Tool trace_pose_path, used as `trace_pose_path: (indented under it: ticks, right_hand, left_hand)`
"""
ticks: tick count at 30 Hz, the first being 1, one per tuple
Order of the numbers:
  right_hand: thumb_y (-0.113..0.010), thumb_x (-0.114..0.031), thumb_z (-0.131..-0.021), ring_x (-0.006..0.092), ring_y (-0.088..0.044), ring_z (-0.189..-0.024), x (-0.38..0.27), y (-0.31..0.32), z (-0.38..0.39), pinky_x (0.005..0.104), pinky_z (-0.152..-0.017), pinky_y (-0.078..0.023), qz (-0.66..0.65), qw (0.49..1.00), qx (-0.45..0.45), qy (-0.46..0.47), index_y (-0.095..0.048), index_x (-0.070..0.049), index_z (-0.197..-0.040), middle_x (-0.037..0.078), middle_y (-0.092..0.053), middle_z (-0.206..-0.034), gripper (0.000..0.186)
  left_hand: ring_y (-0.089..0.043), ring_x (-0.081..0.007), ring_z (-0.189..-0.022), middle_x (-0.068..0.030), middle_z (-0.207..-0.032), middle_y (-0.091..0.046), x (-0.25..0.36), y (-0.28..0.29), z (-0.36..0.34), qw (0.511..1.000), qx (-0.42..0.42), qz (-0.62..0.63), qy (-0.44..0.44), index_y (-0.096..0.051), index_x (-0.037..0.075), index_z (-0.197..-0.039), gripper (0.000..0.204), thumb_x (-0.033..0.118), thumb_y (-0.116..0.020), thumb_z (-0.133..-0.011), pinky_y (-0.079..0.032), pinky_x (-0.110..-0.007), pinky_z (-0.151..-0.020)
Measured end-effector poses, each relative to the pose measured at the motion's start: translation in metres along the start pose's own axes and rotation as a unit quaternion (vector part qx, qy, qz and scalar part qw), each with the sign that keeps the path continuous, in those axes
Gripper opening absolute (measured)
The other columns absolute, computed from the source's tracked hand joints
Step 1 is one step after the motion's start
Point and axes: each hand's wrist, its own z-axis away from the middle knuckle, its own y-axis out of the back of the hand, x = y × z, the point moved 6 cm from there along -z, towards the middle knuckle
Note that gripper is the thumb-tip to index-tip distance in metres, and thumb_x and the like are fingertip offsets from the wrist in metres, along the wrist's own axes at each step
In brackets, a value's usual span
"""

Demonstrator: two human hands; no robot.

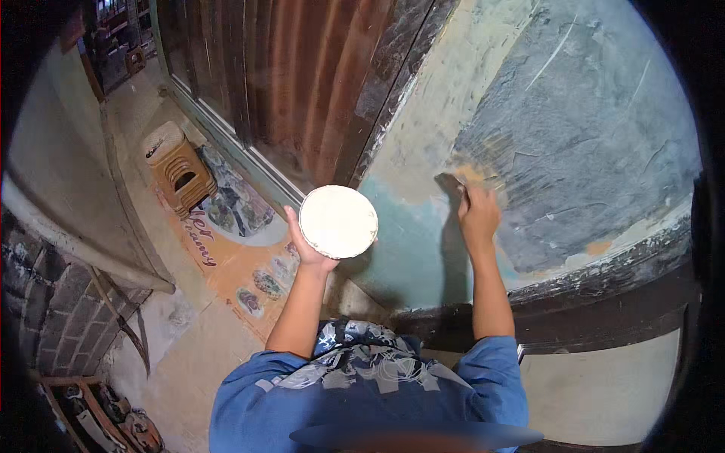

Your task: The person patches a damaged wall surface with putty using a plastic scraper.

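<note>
My left hand [309, 247] grips a round, bright white-topped thing [338, 222] from below and the side, thumb at its left edge. It looks like a tub or a disc; its underside is hidden. My right hand [479, 215] is raised against the wall [589, 143], fingers pinched together. Whatever is between those fingers is too small to make out. Beside the fingertips lies an orange-yellow smeared patch [474, 175]. Around it the wall surface is rough grey, with a pale beige strip [424, 143] and a teal area [400, 249] to the left.
Left of the wall stands a brown panelled door [302, 83] in a dark frame. A tan plastic stool [180, 170] rests on the floor near a printed orange sheet [226, 272]. A wooden box of items [98, 415] sits at lower left, below a grey block wall [60, 317].
</note>
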Motion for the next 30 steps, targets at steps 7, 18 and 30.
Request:
trace_pose_path:
  ticks: [7,18,30]
  right_hand:
    - [-0.069,-0.007,-0.082,0.0323,-0.06,-0.087,-0.008,0.032,-0.018,0.0428,-0.073,-0.051,-0.04,0.997,0.064,0.017,-0.069,-0.009,-0.104,0.009,-0.07,-0.094,0.023]
    - [-0.068,-0.008,-0.083,0.0314,-0.06,-0.082,-0.001,0.055,-0.047,0.0428,-0.07,-0.05,-0.029,0.996,0.089,-0.011,-0.07,-0.011,-0.1,0.009,-0.067,-0.087,0.017]
    - [-0.07,-0.015,-0.086,0.0357,-0.06,-0.084,0.001,0.045,-0.04,0.0453,-0.072,-0.049,0.0,0.999,0.023,-0.022,-0.07,-0.01,-0.104,0.014,-0.065,-0.088,0.018]
  left_hand:
    - [-0.053,-0.0438,-0.124,-0.0171,-0.143,-0.05,0.003,0.003,-0.001,0.999,-0.005,-0.027,-0.02,-0.044,0.008,-0.144,0.094,0.083,-0.031,-0.087,-0.045,-0.072,-0.094]
    - [-0.052,-0.0485,-0.123,-0.0193,-0.144,-0.047,0.015,-0.024,-0.006,0.999,-0.034,0.006,0.024,-0.043,0.011,-0.145,0.094,0.083,-0.029,-0.087,-0.042,-0.079,-0.089]
    - [-0.054,-0.049,-0.12,-0.0206,-0.142,-0.049,0.028,-0.03,-0.019,0.999,0.015,-0.019,0.043,-0.044,0.009,-0.144,0.096,0.084,-0.03,-0.086,-0.044,-0.077,-0.088]
